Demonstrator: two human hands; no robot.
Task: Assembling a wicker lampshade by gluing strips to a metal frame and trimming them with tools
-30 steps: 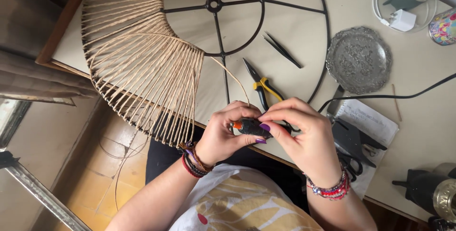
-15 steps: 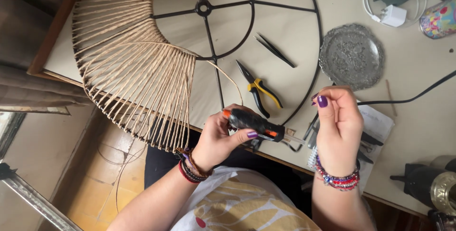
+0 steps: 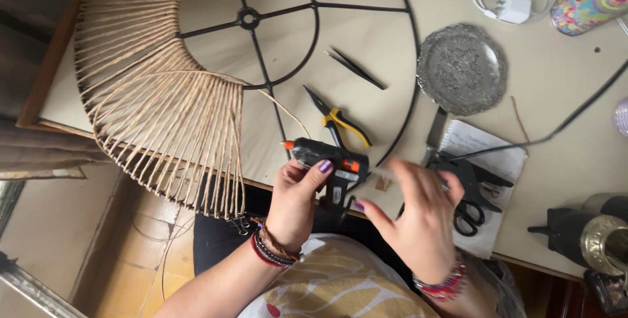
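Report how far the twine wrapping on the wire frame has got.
Done: twine covers roughly the left third of the wire frame. In hand: left hand grips the glue gun; the blurred right hand is at its rear. Left: the remaining frame is bare.

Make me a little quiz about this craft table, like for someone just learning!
1. True or false: the left hand grips the black glue gun.
2. What lies nearest the glue gun's orange tip: A) yellow-handled pliers, B) silver plate, C) white charger?
3. What is wound over part of the black wire frame?

Key: 1 true. 2 A. 3 Tan cord; the right hand is blurred behind the gun.
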